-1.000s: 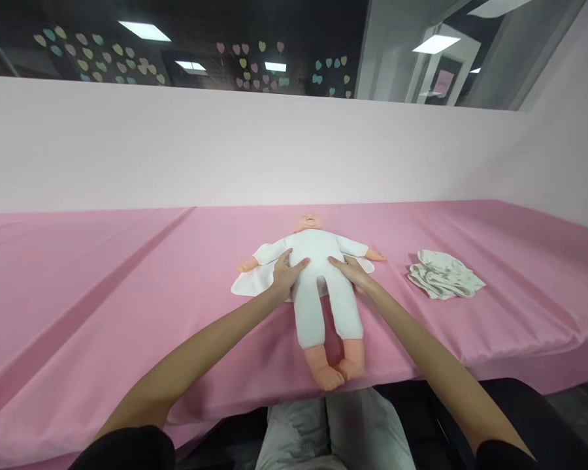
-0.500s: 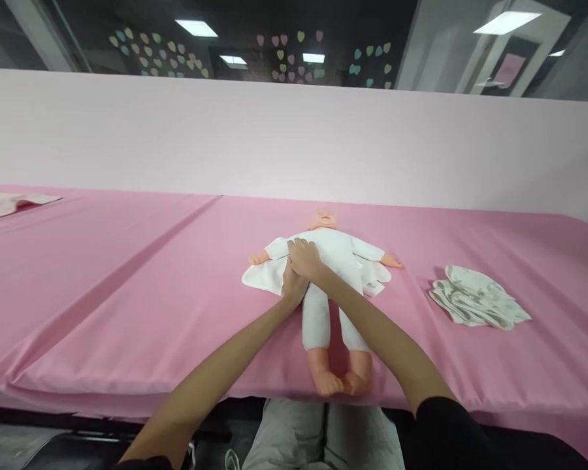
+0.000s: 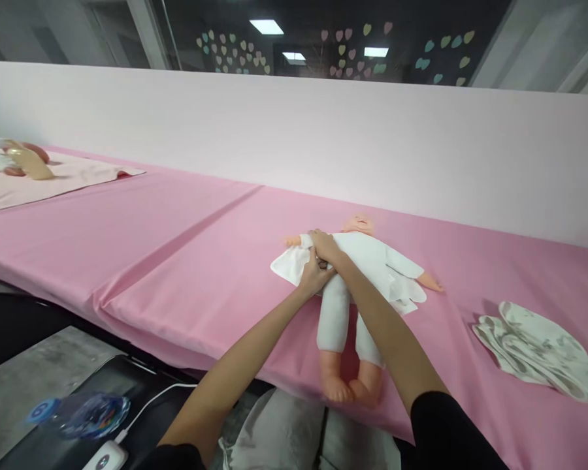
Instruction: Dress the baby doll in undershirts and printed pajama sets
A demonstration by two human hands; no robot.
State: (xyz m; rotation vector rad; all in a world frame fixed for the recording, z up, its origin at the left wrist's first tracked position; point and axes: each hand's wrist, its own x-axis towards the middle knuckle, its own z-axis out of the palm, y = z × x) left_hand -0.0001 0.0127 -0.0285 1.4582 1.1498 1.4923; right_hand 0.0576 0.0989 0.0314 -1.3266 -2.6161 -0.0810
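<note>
A baby doll (image 3: 372, 254) in a white suit lies on its back on the pink sheet, its feet toward me. A white cloth (image 3: 289, 264) spreads out from under its body on both sides. My right hand (image 3: 325, 247) is closed over the suit at the doll's side, close to the sleeve on the left of the view. Just below it, my left hand (image 3: 315, 275) presses against the doll's waist with the thumb raised and the fingers bent. What lies between my left fingers is hidden.
A folded patterned cloth (image 3: 539, 349) lies to the right. Far left, a pale cloth (image 3: 78, 179) bears another doll-like figure (image 3: 29, 163). Below the bed's edge, a plastic bottle (image 3: 85, 414) and a white device with a cable (image 3: 106, 455) rest on a black seat. A white wall (image 3: 294, 130) stands behind.
The view has turned left, bringing the bottle, device and far-left figure into sight. My hands stay at the doll's side, with a gap now showing between them; the doll's body looks slightly tilted.
</note>
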